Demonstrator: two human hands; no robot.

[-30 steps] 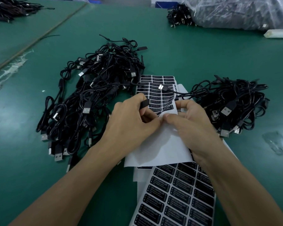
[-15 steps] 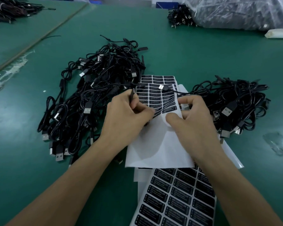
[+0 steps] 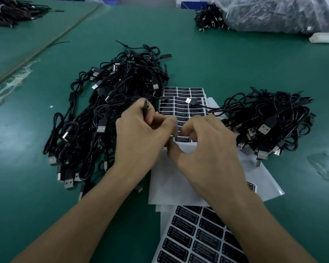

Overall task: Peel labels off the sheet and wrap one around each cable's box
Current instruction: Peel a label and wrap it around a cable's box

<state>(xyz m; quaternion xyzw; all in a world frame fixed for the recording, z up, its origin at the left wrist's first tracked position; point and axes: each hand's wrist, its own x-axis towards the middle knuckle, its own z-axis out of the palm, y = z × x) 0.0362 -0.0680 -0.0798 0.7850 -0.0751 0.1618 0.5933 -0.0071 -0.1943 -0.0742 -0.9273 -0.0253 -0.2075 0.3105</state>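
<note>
Your left hand point(image 3: 141, 133) is closed around a small black cable box point(image 3: 145, 109). Only the box's far end shows, poking out above your knuckles, with its long axis pointing away from you. Your right hand point(image 3: 207, 149) is curled into a loose C over the white backing sheet of black rectangular labels point(image 3: 179, 177). Thumb and forefinger are apart and nothing is visibly pinched between them.

The nearest black label point(image 3: 182, 138) shows in that gap, just beside both hands, but it is the right hand's to take. It lies lengthwise from left to right, roughly crosswise to the box, so once lifted it should need little turning to wrap round (I cannot tell whether a nail is already under a corner).

That label sits on the near edge of the remaining rows, with bare backing on your side of it. Lifting it towards you looks like the open direction. The box is just to the label's left, so the carry across should be short.

Room is tighter at the sides:
- The heap of black USB cables on the right point(image 3: 264, 126) lies just beside your right knuckles.
- The larger tangle of black cables on the left point(image 3: 103, 114) crowds your left hand.
- One loose cable with a silver plug point(image 3: 188, 101) lies across the far rows of labels.
- A full second sheet of labels point(image 3: 198, 240) lies on the green surface point(image 3: 217, 63) under your right forearm.
</note>
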